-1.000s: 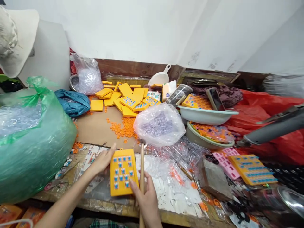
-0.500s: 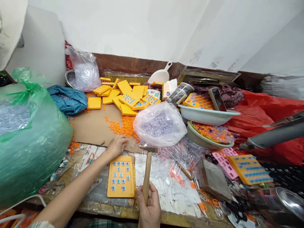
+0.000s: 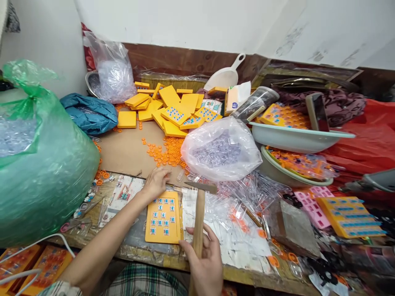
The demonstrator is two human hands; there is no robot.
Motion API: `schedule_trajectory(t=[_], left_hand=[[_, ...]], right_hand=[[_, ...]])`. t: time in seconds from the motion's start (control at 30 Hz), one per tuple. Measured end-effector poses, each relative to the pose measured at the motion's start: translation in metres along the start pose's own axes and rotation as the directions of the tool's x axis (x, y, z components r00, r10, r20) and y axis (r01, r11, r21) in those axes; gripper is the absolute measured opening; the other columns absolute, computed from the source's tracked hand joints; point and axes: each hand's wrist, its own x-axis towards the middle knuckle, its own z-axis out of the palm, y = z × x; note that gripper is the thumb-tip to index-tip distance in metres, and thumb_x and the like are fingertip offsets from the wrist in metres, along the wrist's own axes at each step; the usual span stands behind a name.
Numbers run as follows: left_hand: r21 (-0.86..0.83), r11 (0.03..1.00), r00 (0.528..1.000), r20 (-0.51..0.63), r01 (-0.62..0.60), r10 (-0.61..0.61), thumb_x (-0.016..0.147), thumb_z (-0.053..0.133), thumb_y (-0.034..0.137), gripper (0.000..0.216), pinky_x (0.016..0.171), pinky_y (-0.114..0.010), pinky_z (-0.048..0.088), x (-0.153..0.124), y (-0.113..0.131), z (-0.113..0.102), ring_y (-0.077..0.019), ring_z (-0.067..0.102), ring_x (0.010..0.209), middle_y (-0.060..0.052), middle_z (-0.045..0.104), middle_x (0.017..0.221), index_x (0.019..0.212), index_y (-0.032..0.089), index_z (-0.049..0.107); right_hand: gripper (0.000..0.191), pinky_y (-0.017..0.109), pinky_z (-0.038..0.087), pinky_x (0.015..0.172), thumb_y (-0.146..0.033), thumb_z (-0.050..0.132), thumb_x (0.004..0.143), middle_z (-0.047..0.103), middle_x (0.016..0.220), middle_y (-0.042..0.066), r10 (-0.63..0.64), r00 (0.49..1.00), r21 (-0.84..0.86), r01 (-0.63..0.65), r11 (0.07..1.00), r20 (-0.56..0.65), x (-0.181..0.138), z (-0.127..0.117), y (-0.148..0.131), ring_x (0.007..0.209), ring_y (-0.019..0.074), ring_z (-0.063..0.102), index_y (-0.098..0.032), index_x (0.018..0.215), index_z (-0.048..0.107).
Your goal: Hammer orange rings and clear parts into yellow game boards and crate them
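Note:
My right hand (image 3: 205,255) loosely holds a hammer (image 3: 199,218) by its wooden handle, head pointing away from me. The right thumb reaches to the lower right corner of a flat orange plate (image 3: 169,237). Small clear pieces with blue centres sit on this plate in rows, with some gaps. Just beyond its top edge is my left hand (image 3: 156,183), its fingers bent together; whatever they pinch is too small to make out. Past the left fingers lies a heap of small orange rings (image 3: 171,151). To their right stands an open white bag (image 3: 222,150) of clear pieces.
Several yellow plates (image 3: 169,96) are piled at the back. A big green bag (image 3: 52,181) fills the left side. Stacked basins (image 3: 296,139), a metal block (image 3: 294,228) and another orange plate with blue rows (image 3: 350,216) are on the right. Clear plastic strips (image 3: 247,191) lie behind the hammer.
The camera view has shifted, so the scene appears farther right and higher. My right thumb and fingers have loosened around the hammer handle, the thumb now at the plate's corner. My left hand remains beyond the plate.

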Motion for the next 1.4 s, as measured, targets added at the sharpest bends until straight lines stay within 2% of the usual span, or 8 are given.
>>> schedule_trajectory(t=[0.1,0.27,0.47,0.6,0.77,0.93,1.1,1.4], left_hand=[[-0.089,0.991,0.995,-0.002,-0.096,0.096,0.085,0.05,0.013,0.037,0.088,-0.033,0.048,-0.031,0.013,-0.003,-0.0187,0.058,0.094,-0.007,0.064,0.099,0.121,0.015,0.054],[-0.096,0.98,0.985,-0.019,-0.174,0.173,0.082,0.048,0.008,0.05,0.081,-0.036,0.05,-0.062,0.02,0.01,-0.0214,0.058,0.089,-0.007,0.063,0.095,0.132,0.016,0.043],[-0.107,0.986,0.989,-0.084,-0.13,0.121,0.084,0.053,0.013,0.058,0.081,-0.037,0.051,-0.06,0.015,0.019,-0.0213,0.06,0.088,-0.005,0.066,0.092,0.138,0.022,0.036],[-0.158,0.984,0.993,-0.104,-0.078,0.062,0.082,0.056,0.013,0.058,0.082,-0.036,0.052,-0.065,0.016,0.02,-0.0205,0.062,0.09,-0.004,0.068,0.093,0.136,0.022,0.04],[-0.196,0.979,0.995,-0.095,-0.053,0.035,0.081,0.061,0.02,0.046,0.084,-0.033,0.054,-0.06,0.009,0.012,-0.0186,0.064,0.092,-0.005,0.07,0.099,0.126,0.019,0.052],[0.002,1.0,0.976,-0.218,0.006,-0.005,0.082,0.055,0.013,0.021,0.096,-0.038,0.047,-0.005,-0.02,-0.007,-0.0224,0.06,0.105,-0.01,0.067,0.109,0.098,0.016,0.068],[0.038,0.999,0.995,-0.104,0.005,-0.001,0.079,0.055,0.01,0.018,0.085,-0.035,0.051,0.034,-0.038,-0.011,-0.0216,0.064,0.089,-0.007,0.07,0.088,0.084,0.016,0.071],[0.064,0.998,1.0,-0.015,-0.001,0.002,0.082,0.051,0.011,0.022,0.081,-0.033,0.051,0.016,-0.023,-0.01,-0.0208,0.062,0.088,-0.008,0.064,0.09,0.091,0.014,0.071]], right_hand=[[0.055,0.031,0.055,0.08,-0.033,0.06,0.085,0.071,0.102,0.006,-0.198,0.979,-0.222,0.204,0.953,0.05,-0.008,-0.025,0.003,0.091,0.0212,0.068,-0.023,0.137,0.043],[0.051,0.028,0.053,0.084,-0.023,0.05,0.091,0.063,0.123,0.006,-0.463,0.83,-0.462,0.558,0.689,0.313,-0.007,-0.043,-0.006,0.107,0.0216,0.063,-0.028,0.141,0.042],[0.056,0.022,0.049,0.06,-0.015,0.043,0.094,0.067,0.098,0.005,-0.522,0.795,-0.648,0.579,0.495,0.311,-0.007,-0.038,-0.025,0.076,0.0154,0.066,-0.033,0.146,0.032],[0.052,0.023,0.042,0.044,-0.016,0.035,0.095,0.067,0.084,0.003,-0.429,0.81,-0.735,0.563,0.378,0.4,-0.007,-0.038,-0.025,0.057,0.0152,0.063,-0.032,0.144,0.036],[0.047,0.025,0.054,0.075,-0.025,0.045,0.094,0.066,0.117,0.006,-0.393,0.875,-0.563,0.484,0.671,0.284,-0.005,-0.033,-0.015,0.099,0.0193,0.067,-0.029,0.141,0.042],[0.048,0.036,0.046,0.1,-0.035,0.054,0.088,0.056,0.134,0.008,-0.191,0.981,-0.331,0.195,0.923,0.045,-0.001,-0.028,-0.002,0.123,0.025,0.053,-0.019,0.134,0.053],[0.053,0.04,0.038,0.107,-0.038,0.059,0.085,0.052,0.138,0.008,-0.059,0.998,-0.21,0.053,0.976,-0.025,0.001,-0.029,-0.001,0.128,0.0261,0.048,-0.018,0.133,0.054],[0.051,0.039,0.041,0.104,-0.037,0.057,0.086,0.054,0.136,0.007,-0.094,0.996,-0.244,0.09,0.966,-0.006,0.001,-0.03,-0.004,0.125,0.0253,0.051,-0.018,0.133,0.053]])
